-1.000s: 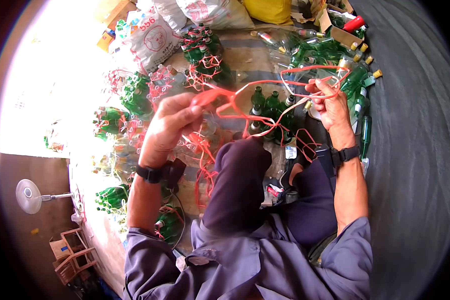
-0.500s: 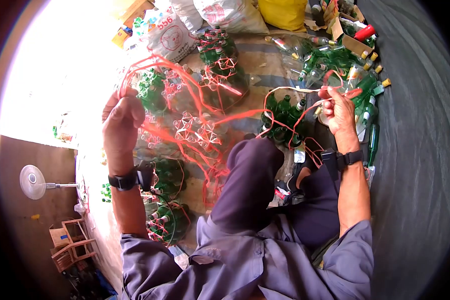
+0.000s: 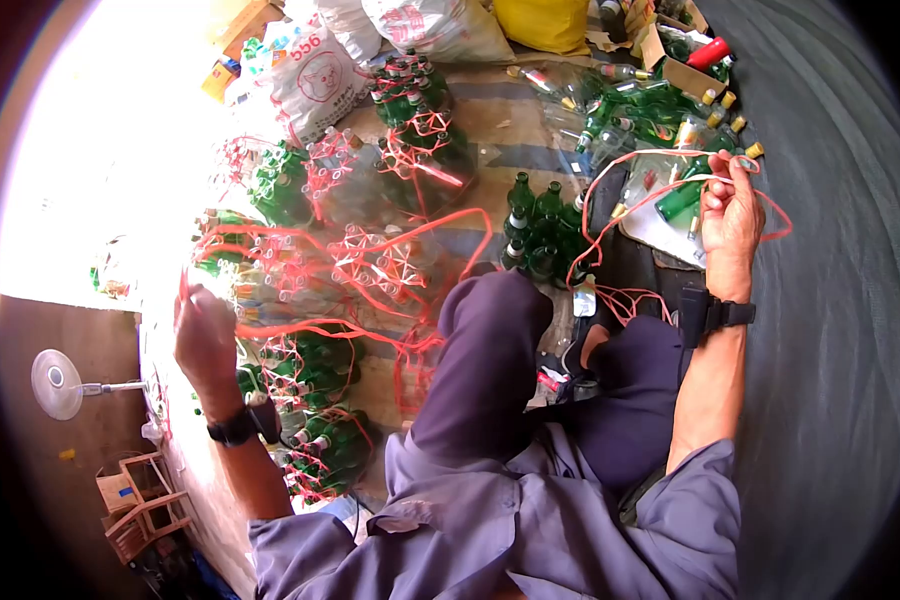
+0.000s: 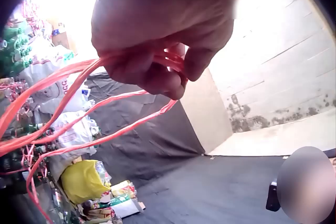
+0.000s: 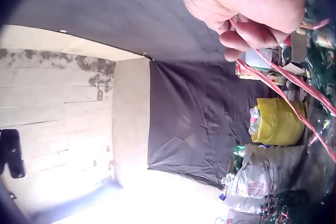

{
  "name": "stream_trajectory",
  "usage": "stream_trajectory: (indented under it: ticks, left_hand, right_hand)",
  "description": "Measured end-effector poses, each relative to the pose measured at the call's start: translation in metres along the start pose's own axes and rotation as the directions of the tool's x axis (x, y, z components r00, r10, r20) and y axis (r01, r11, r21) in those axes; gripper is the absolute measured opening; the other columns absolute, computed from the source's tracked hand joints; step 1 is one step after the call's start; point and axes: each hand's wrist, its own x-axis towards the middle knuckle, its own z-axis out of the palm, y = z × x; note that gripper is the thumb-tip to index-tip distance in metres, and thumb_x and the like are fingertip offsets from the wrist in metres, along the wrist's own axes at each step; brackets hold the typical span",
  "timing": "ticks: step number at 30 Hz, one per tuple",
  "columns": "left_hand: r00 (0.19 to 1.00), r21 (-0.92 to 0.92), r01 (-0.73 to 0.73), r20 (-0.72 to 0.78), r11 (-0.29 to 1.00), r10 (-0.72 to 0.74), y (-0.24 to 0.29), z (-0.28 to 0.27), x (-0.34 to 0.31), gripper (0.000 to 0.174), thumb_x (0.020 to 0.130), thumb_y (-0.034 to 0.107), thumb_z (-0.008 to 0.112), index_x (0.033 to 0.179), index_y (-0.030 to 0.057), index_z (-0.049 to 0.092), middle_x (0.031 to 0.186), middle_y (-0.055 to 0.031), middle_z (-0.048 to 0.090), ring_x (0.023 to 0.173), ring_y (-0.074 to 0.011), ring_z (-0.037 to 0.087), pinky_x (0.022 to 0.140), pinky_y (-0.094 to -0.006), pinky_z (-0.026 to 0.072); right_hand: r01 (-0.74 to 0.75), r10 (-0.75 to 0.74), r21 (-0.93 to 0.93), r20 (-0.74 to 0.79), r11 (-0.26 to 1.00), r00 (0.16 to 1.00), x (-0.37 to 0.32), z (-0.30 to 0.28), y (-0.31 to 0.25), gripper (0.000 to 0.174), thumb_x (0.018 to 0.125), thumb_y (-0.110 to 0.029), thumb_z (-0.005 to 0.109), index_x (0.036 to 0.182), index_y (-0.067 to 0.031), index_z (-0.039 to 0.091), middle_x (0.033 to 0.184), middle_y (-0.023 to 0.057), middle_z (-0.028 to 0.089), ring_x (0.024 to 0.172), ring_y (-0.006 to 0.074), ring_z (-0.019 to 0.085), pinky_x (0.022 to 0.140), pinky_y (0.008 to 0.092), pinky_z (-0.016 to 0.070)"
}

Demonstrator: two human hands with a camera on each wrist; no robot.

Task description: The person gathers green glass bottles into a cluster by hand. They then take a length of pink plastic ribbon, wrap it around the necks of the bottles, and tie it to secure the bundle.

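Note:
My left hand [image 3: 207, 335], far out to the left in the head view, grips several strands of red plastic twine [image 3: 310, 328]. The left wrist view shows its curled fingers [image 4: 163, 79] round those strands, which trail away to the left. My right hand [image 3: 730, 220], out to the right, pinches other strands of the twine [image 3: 610, 172], with a loose end looping past the fingers. Between the hands the twine hangs in slack loops over the knee. Beyond the knee, a cluster of green bottles [image 3: 545, 230] stands upright, with twine trailing beside it.
Bundles of green bottles [image 3: 330, 440] and clear bottles [image 3: 375, 255] tied with red twine stand at the left. Loose bottles [image 3: 660, 100] lie at the upper right. White sacks [image 3: 440, 28] and a yellow sack [image 3: 542, 22] line the back. A fan [image 3: 58, 384] stands far left.
My left hand has swung from near the middle out to the left and lower, drawing the twine with it. The right hand has shifted right, still holding its strands.

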Motion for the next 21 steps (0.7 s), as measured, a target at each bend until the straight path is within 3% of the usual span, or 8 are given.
stream_trajectory:
  ticks: [1, 2, 3, 5, 9, 11, 15, 21]
  left_hand:
    - [0.998, -0.108, -0.043, -0.041, 0.993, 0.038, -0.003, 0.007, -0.017, 0.02, 0.093, 0.018, 0.062, 0.1, -0.0011, 0.061, 0.103, -0.0112, 0.067, 0.079, -0.019, 0.066, 0.069, -0.029, 0.053]
    - [0.959, -0.686, 0.266, 0.261, 0.677, -0.112, -0.009, 0.01, -0.033, 0.023, 0.094, 0.02, 0.061, 0.101, -0.0023, 0.063, 0.098, -0.0113, 0.068, 0.076, -0.0166, 0.064, 0.066, -0.0261, 0.0508]
    - [0.826, -0.825, 0.564, 0.563, 0.028, -0.023, -0.015, 0.013, -0.049, 0.027, 0.094, 0.021, 0.061, 0.102, -0.0035, 0.065, 0.094, -0.0115, 0.068, 0.072, -0.0141, 0.063, 0.063, -0.0231, 0.0486]
    - [0.716, -0.712, 0.698, 0.696, 0.076, -0.055, 0.003, 0.032, -0.088, 0.028, 0.092, 0.024, 0.063, 0.1, -0.0028, 0.067, 0.081, -0.0085, 0.066, 0.064, -0.0106, 0.058, 0.056, -0.0207, 0.043]
    - [0.226, -0.182, 0.926, 0.969, 0.332, -0.098, 0.036, 0.052, -0.167, 0.022, 0.091, 0.02, 0.064, 0.096, 0.0005, 0.072, 0.076, -0.0008, 0.066, 0.065, -0.0062, 0.058, 0.056, -0.0219, 0.0432]
    - [0.013, 0.002, 0.971, 0.998, 0.238, -0.058, 0.032, 0.062, -0.208, 0.021, 0.091, 0.017, 0.063, 0.101, 0.0018, 0.074, 0.081, -0.0011, 0.069, 0.069, -0.0058, 0.059, 0.06, -0.0221, 0.0444]
    - [0.197, -0.083, 0.64, 0.979, 0.764, -0.058, -0.058, 0.113, -0.372, 0.03, 0.095, 0.019, 0.064, 0.113, -0.0052, 0.068, 0.098, -0.0059, 0.074, 0.09, -0.0129, 0.064, 0.087, -0.0295, 0.0512]
    - [0.198, -0.09, 0.885, 0.961, 0.458, -0.195, 0.02, 0.079, -0.271, 0.025, 0.093, 0.022, 0.062, 0.093, -0.003, 0.067, 0.081, -0.0005, 0.066, 0.077, -0.0083, 0.059, 0.069, -0.0258, 0.0488]
  right_hand:
    - [0.028, -0.029, -0.014, -0.021, 0.999, 0.999, -0.002, 0.0, -0.005, 0.024, 0.098, -0.017, 0.062, 0.111, 0.0026, 0.066, 0.099, 0.01, 0.069, 0.066, 0.0066, 0.052, 0.05, 0.0185, 0.0385]
    - [0.035, -0.035, -0.022, -0.026, 0.999, 0.999, -0.001, -0.002, -0.008, 0.024, 0.098, -0.017, 0.062, 0.111, 0.0026, 0.066, 0.099, 0.01, 0.069, 0.066, 0.0066, 0.052, 0.05, 0.0185, 0.0385]
    - [0.063, -0.063, 0.002, -0.001, 0.998, 0.998, -0.001, -0.005, -0.012, 0.025, 0.098, -0.018, 0.062, 0.111, 0.0029, 0.066, 0.099, 0.0101, 0.069, 0.066, 0.0066, 0.052, 0.05, 0.0184, 0.0384]
    - [0.093, -0.094, 0.017, 0.019, 0.995, 0.995, -0.002, -0.008, -0.02, 0.025, 0.099, -0.018, 0.062, 0.112, 0.0033, 0.065, 0.099, 0.0103, 0.069, 0.066, 0.0067, 0.052, 0.05, 0.0183, 0.0383]
    - [0.232, -0.231, -0.041, 0.02, 0.972, 0.973, -0.019, 0.002, -0.037, 0.029, 0.1, -0.019, 0.061, 0.117, 0.0044, 0.063, 0.098, 0.0094, 0.068, 0.066, 0.0064, 0.049, 0.053, 0.0187, 0.0377]
    - [0.271, -0.27, -0.009, 0.059, 0.963, 0.961, -0.022, 0.004, -0.039, 0.03, 0.1, -0.02, 0.06, 0.117, 0.0053, 0.063, 0.098, 0.0092, 0.068, 0.065, 0.0065, 0.048, 0.053, 0.019, 0.037]
    - [0.202, -0.203, 0.019, 0.146, 0.979, 0.968, -0.019, -0.004, -0.032, 0.031, 0.097, -0.02, 0.065, 0.114, 0.0065, 0.065, 0.092, 0.0091, 0.068, 0.064, 0.0072, 0.048, 0.053, 0.0203, 0.0363]
    - [0.06, -0.054, -0.073, 0.092, 0.995, 0.994, -0.017, -0.008, -0.001, 0.027, 0.095, -0.019, 0.068, 0.109, 0.0038, 0.069, 0.087, 0.0057, 0.066, 0.063, 0.0064, 0.049, 0.053, 0.0173, 0.0378]
